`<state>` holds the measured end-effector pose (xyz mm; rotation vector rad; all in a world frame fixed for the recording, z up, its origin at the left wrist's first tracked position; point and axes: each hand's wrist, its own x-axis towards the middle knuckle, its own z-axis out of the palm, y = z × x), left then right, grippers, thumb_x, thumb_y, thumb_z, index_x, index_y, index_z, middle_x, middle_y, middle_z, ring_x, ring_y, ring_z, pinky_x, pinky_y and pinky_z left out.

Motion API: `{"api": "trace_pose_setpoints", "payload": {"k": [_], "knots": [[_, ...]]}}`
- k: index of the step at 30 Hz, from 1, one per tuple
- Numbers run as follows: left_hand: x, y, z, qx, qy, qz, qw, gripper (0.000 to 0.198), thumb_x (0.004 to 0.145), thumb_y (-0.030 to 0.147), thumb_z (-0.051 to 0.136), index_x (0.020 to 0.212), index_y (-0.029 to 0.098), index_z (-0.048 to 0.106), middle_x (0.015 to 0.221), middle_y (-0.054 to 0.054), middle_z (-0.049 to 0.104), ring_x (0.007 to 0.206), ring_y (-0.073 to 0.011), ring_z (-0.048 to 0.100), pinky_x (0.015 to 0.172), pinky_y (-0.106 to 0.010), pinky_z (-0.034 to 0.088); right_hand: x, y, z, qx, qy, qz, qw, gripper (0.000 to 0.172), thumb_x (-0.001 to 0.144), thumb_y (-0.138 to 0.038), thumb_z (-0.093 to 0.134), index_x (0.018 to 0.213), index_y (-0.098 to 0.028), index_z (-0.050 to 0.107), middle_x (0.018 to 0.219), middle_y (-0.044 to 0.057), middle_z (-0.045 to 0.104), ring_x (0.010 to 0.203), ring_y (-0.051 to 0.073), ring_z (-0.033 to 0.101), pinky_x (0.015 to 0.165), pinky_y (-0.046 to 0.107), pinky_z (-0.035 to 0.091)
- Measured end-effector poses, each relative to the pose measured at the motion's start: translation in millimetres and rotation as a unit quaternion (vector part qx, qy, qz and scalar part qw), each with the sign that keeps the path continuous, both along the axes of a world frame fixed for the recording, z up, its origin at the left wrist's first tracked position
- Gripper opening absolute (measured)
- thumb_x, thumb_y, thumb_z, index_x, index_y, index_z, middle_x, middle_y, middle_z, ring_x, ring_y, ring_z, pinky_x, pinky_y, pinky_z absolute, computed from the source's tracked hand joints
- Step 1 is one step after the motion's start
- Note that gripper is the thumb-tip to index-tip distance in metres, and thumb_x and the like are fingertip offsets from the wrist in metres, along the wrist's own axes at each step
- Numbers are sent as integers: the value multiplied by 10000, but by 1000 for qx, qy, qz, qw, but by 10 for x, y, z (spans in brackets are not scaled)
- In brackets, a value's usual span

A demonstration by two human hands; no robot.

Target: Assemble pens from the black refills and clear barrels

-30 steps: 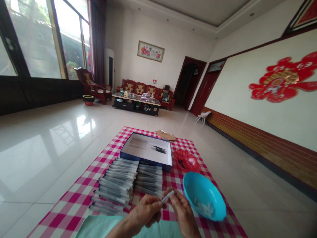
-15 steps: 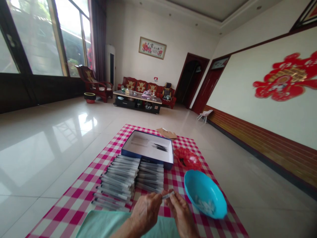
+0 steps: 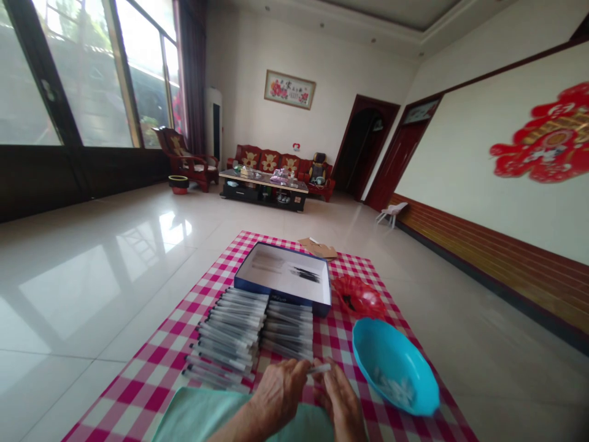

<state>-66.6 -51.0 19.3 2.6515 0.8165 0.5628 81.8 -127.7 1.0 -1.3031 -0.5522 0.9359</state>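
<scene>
In front of me, my left hand [image 3: 281, 388] is closed around a slim pen [image 3: 318, 369], its pale, translucent end pointing right. At that end, my right hand [image 3: 339, 394] has its fingers bent round the pen tip. Left of the hands lie two rows of clear pens: a left stack [image 3: 232, 331] with dark ends and a right stack [image 3: 289, 328]. To the right of my hands stands a blue bowl [image 3: 365, 344] with several small translucent pieces, seemingly pen caps [image 3: 396, 387], in its bottom.
A shallow blue-edged box lid [image 3: 257, 264] holds thin black refills [image 3: 304, 274]. Beside it are a red dish [image 3: 361, 298] and torn cardboard [image 3: 318, 248]. Everything rests on a pink checked cloth [image 3: 151, 362]; a mint-green cloth [image 3: 193, 411] lies nearest me. Further off stands a coffee table [image 3: 260, 190].
The camera view has turned slightly left, so everything shifts rightward. My right fingers have moved a little, and more of the pen's pale end shows. My left hand keeps its grip.
</scene>
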Motion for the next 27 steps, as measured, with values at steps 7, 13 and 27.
{"api": "trace_pose_setpoints", "payload": {"k": [7,13,27], "knots": [[-35,110,-10,60,-9,39,997,142,886,173,496,914,232,622,934,-39,548,844,-185,497,741,-288,400,90,80,-206,-29,-187,-53,980,494,582,-531,741,928,-184,678,921,90,727,881,274,664,753,332,539],[-66,141,-122,64,-5,59,996,110,884,259,548,955,257,631,980,-38,541,910,-200,476,802,-319,393,27,132,-219,13,-394,2,919,169,718,-332,622,834,-223,679,836,73,688,767,229,653,687,308,533],[-86,272,-242,43,53,96,993,104,889,181,528,828,219,604,899,-21,562,837,-178,482,717,-281,400,-7,366,-273,46,-516,34,854,327,864,-452,448,766,-243,680,730,55,586,669,193,606,630,289,488]]}}
